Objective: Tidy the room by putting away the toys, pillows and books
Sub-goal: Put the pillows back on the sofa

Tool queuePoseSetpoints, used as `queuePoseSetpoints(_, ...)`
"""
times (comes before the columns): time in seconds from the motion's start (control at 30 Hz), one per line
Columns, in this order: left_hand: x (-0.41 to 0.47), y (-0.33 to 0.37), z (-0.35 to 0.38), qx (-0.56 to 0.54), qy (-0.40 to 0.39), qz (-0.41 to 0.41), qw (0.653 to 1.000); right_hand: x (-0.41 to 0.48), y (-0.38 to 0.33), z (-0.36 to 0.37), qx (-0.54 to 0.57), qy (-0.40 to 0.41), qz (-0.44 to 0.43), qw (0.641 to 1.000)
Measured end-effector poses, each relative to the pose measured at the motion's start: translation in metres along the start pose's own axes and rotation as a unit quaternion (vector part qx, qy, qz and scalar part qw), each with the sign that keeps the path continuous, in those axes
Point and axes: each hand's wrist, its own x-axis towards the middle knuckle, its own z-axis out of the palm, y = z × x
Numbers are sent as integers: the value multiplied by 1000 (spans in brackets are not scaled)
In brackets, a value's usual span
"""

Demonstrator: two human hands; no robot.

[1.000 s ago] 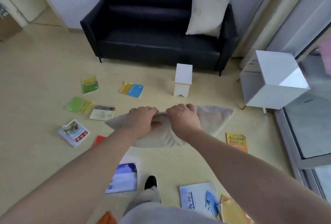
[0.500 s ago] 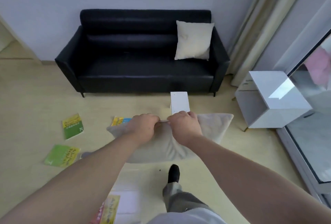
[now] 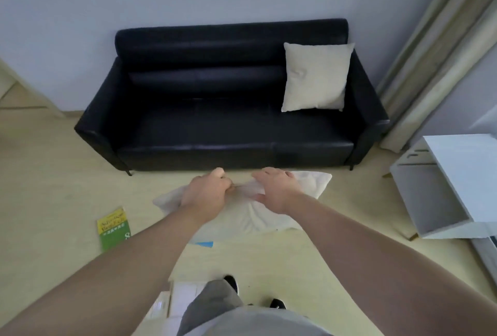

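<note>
Both my hands hold a cream pillow (image 3: 252, 214) by its top edge, in the air in front of the black sofa (image 3: 215, 131). My left hand (image 3: 205, 191) grips the edge with curled fingers. Beside it my right hand (image 3: 275, 187) clasps the same edge. The pillow hangs below my hands and hides part of the floor. A second cream pillow (image 3: 316, 77) leans upright in the sofa's right corner. A green and yellow book (image 3: 114, 229) lies on the floor at the left.
A white open cabinet (image 3: 451, 190) stands at the right beside curtains (image 3: 435, 48). A blue book corner (image 3: 204, 244) peeks out under the held pillow. White sheets (image 3: 174, 300) lie by my feet (image 3: 232, 283). The sofa's left and middle seat is bare.
I have walked toward the sofa carrying the pillow, so the sofa looks larger and nearer. Most floor books and the small white stool have dropped out of view.
</note>
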Motion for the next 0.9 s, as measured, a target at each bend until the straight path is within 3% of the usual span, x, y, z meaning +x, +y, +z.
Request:
queuePoseSetpoints(0.17,99,-58,-3,-13,-10,4,1000,101,11,-33,-11,-35,48,998)
queuePoseSetpoints(0.43,262,-145,-44,-26,-9,34,999,241,16,-86,0,-5,120,993)
queuePoseSetpoints(0.67,395,-156,-66,-27,-24,78,996,329,70,-124,2,32,169,985)
queuePoseSetpoints(0.9,513,-162,-74,-35,27,98,994,420,138,-180,12,45,139,989)
